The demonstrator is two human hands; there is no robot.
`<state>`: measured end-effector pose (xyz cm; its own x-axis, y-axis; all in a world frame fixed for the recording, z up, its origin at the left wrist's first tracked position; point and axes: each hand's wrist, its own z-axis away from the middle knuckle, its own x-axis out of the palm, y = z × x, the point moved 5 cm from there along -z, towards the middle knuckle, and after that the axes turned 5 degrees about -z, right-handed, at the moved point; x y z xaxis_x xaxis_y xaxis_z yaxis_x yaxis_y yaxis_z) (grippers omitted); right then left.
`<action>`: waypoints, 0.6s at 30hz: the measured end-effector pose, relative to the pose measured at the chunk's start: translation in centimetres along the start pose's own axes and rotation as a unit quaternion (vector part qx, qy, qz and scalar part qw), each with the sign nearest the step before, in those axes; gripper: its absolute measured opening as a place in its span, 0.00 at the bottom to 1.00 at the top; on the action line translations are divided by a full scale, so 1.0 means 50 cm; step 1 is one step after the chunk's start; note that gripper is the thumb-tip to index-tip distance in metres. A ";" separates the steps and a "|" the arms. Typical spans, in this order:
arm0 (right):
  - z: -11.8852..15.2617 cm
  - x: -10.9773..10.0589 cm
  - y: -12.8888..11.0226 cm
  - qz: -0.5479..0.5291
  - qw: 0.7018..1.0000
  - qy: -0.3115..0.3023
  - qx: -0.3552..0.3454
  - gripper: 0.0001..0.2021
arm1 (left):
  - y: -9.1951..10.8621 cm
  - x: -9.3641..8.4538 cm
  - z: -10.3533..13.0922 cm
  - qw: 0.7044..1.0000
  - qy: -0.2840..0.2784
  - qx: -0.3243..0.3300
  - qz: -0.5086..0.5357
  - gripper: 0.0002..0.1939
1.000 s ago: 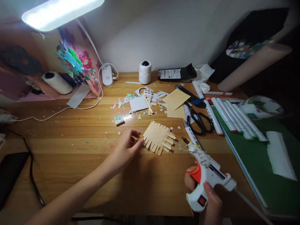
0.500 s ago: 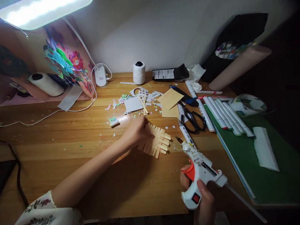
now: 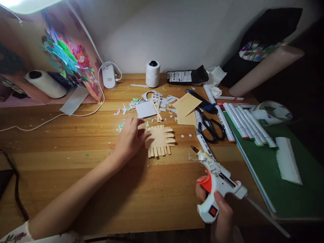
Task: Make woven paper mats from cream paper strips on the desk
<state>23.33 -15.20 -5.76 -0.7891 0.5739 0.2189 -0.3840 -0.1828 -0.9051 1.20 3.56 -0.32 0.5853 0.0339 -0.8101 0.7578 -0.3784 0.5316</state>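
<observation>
OK so, taking the woven paper mat (image 3: 158, 140) as clock centre: it lies flat on the wooden desk (image 3: 121, 202), strip ends poking out round its edges. L hand (image 3: 131, 136) is at its 9 o'clock, fingers curled, thumb over the mat's edge; can't tell if it's pinching it or just touching. R hand (image 3: 224, 214) is at 4–5, wrapped round the handle of a white glue gun (image 3: 217, 182), a finger by the orange trigger (image 3: 207, 181); nozzle (image 3: 194, 149) points twd 10, near the mat but apart from it. Glue stick (image 3: 268, 215) sticks out the gun's back end twd 4.

Other stuff, quick: small white card (image 3: 144, 110) amid paper scraps (image 3: 165, 100) at 11–12, yellowish sheets (image 3: 186, 113) overlapping at 1–2, black-handled scissors (image 3: 212, 130) btwn 2 & 3, white pen (image 3: 204, 144) just below. Thread spool (image 3: 153, 76) stands at 12, black packet (image 3: 198, 76) at 1. Row of markers (image 3: 248, 125) on the green board (image 3: 263, 175) at approx 3, tape roll (image 3: 264, 118) nearby. White adapter (image 3: 109, 77) w/ cable at 10–11, lit lamp (image 3: 27, 5) same way, up at the top edge
</observation>
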 end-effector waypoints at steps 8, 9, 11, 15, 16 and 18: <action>0.014 0.019 -0.001 -0.016 1.000 -0.006 0.007 0.13 | 0.033 0.004 0.049 0.954 -0.227 0.192 -0.020 0.18; 0.015 0.019 -0.001 -0.015 1.000 -0.002 0.008 0.12 | 0.031 0.004 0.050 0.955 -0.225 0.190 -0.022 0.18; 0.016 0.018 -0.001 -0.015 1.000 0.003 0.012 0.10 | 0.029 0.004 0.052 0.956 -0.226 0.189 -0.012 0.14; 0.018 0.024 -0.003 0.005 1.000 -0.003 0.013 0.11 | 0.025 0.002 0.052 0.957 -0.217 0.190 0.042 0.04; 0.018 0.028 -0.003 0.007 1.000 -0.006 0.014 0.12 | 0.022 0.002 0.051 0.958 -0.210 0.186 0.057 0.05; 0.021 0.037 0.001 0.010 1.000 -0.007 0.025 0.12 | 0.016 0.004 0.049 0.964 -0.191 0.167 0.082 0.06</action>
<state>21.34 -14.98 -5.01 -0.8036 0.5581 0.2067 -0.3915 -0.2341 -0.8899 1.20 1.00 -0.66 0.4913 -0.3708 -0.7881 0.4919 -0.6286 0.6024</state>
